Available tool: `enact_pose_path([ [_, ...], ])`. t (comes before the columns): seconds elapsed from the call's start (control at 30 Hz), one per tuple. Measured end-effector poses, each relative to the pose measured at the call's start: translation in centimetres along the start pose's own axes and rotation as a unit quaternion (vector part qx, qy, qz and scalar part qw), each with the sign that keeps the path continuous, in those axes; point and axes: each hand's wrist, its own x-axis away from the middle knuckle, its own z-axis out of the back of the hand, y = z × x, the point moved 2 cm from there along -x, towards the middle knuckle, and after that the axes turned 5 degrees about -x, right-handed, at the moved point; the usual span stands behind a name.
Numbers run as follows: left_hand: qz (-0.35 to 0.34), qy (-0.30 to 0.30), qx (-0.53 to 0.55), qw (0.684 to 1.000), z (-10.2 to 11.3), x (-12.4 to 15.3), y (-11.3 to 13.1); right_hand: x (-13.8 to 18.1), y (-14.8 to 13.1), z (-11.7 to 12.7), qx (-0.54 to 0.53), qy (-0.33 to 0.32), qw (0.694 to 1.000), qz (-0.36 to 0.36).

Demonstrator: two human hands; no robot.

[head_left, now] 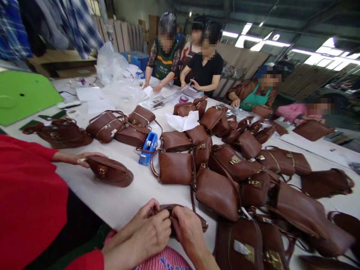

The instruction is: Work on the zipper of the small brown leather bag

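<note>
My left hand (pixel 149 230) and my right hand (pixel 187 228) meet at the near edge of the white table (pixel 126 202). Both are closed on a brown leather strap (pixel 197 217) that curls out from between the fingers. The strap runs up toward a brown handbag (pixel 216 193) just beyond my right hand. A dense heap of matching brown handbags (pixel 253 165) with gold clasps spreads to the right of my hands.
A person in a red sleeve (pixel 25 187) at my left rests a hand (pixel 75 157) on a brown bag (pixel 111 171). A blue tape dispenser (pixel 148 148) stands mid-table. White paper (pixel 182 122) lies among the bags. Several workers stand at the far side. A green board (pixel 22 95) lies at far left.
</note>
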Motion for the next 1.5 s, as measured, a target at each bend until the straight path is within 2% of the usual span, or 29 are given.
enact_pose_path([
  [0.1, -0.004, 0.010, -0.077, 0.997, 0.1, 0.1, 0.2, 0.0, -0.3, -0.1, 0.016, -0.012, 0.999, -0.026],
  [0.2, -0.005, 0.005, -0.133, 0.991, -0.1, 0.2, 0.9, -1.1, -1.3, 0.1, 0.059, -0.067, 0.994, -0.061],
  [0.3, -0.008, -0.021, -0.128, 0.991, -0.5, 0.3, 1.8, -2.5, -2.2, 0.3, 0.098, -0.130, 0.981, -0.107],
  [0.4, -0.004, -0.039, -0.110, 0.993, -0.4, 0.2, 2.1, -3.1, -2.7, 0.3, 0.107, -0.146, 0.974, -0.136],
  [0.6, 0.054, -0.018, 0.011, 0.998, 0.0, -1.3, 1.0, -2.5, -2.2, 0.4, 0.052, -0.113, 0.979, -0.159],
  [0.7, 0.108, -0.060, 0.110, 0.986, -1.0, -1.5, 0.9, -2.6, -2.0, 0.7, 0.062, -0.127, 0.974, -0.177],
  [0.8, 0.163, -0.123, 0.207, 0.957, -2.5, -1.1, 1.6, -2.9, -2.2, 0.7, 0.089, -0.148, 0.971, -0.165],
  [0.9, 0.168, -0.137, 0.262, 0.940, -3.6, -1.0, 2.1, -3.0, -2.4, 0.4, 0.098, -0.149, 0.972, -0.153],
  [1.03, 0.170, -0.152, 0.275, 0.934, -3.7, -1.7, 1.3, -2.5, -2.3, 0.0, 0.092, -0.146, 0.974, -0.149],
  [1.1, 0.164, -0.154, 0.275, 0.935, -3.4, -2.1, 0.6, -2.1, -1.7, 0.2, 0.050, -0.129, 0.980, -0.142],
  [1.17, 0.152, -0.146, 0.277, 0.938, -3.1, -2.4, 0.0, -1.6, -0.6, 0.9, -0.079, -0.109, 0.982, -0.131],
  [1.2, 0.148, -0.141, 0.277, 0.939, -3.0, -2.4, -0.2, -1.3, 0.1, 1.3, -0.172, -0.098, 0.971, -0.136],
  [1.27, 0.152, -0.135, 0.273, 0.940, -2.9, -2.4, -0.5, -0.8, 1.9, 2.2, -0.342, -0.078, 0.920, -0.175],
  [1.33, 0.167, -0.136, 0.273, 0.938, -2.8, -2.2, -0.7, -0.3, 3.6, 3.0, -0.418, -0.060, 0.878, -0.224],
  [1.37, 0.174, -0.138, 0.276, 0.935, -2.8, -2.0, -0.7, -0.1, 4.1, 3.3, -0.417, -0.053, 0.878, -0.230],
  [1.4, 0.179, -0.139, 0.280, 0.933, -2.7, -1.8, -0.7, 0.1, 4.4, 3.7, -0.396, -0.051, 0.891, -0.216],
  [1.5, 0.199, -0.151, 0.283, 0.926, -2.4, -1.3, -0.5, 0.0, 3.9, 4.4, -0.298, -0.093, 0.942, -0.123],
])
